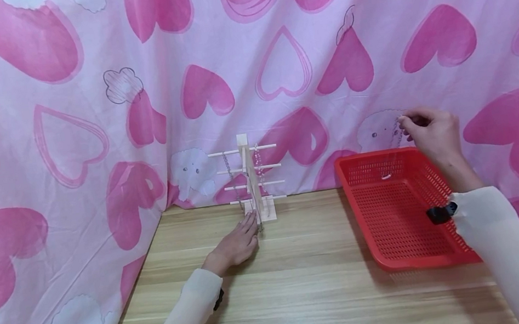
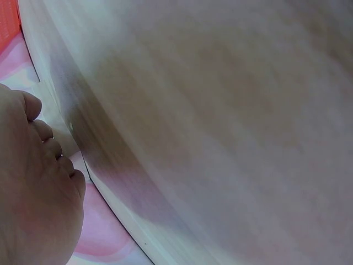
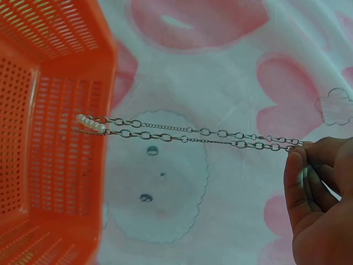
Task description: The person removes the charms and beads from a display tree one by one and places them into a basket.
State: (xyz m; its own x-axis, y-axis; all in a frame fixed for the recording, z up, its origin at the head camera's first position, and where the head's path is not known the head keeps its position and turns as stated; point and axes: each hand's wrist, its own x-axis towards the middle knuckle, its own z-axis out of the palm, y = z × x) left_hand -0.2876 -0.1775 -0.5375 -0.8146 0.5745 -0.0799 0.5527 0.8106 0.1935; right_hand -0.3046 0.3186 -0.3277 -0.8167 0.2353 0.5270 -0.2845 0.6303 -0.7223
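My right hand (image 1: 426, 130) is raised over the far edge of a red mesh basket (image 1: 399, 220) and pinches a thin metal chain (image 3: 198, 132). The chain hangs down into the basket and ends in a few small white beads (image 3: 90, 123). In the head view the chain (image 1: 396, 140) is faint against the cloth. A small wooden rack (image 1: 253, 182) with thin cross rods stands at the table's back, and chains hang from its rods. My left hand (image 1: 236, 245) lies flat on the table, its fingertips touching the rack's base. The left wrist view is blurred, showing only my left hand (image 2: 36, 193).
The wooden table (image 1: 307, 288) is backed and flanked by a pink cloth (image 1: 85, 125) printed with hearts. The red basket sits at the right side of the table, its inside otherwise bare. Bare wood lies between the rack and the basket.
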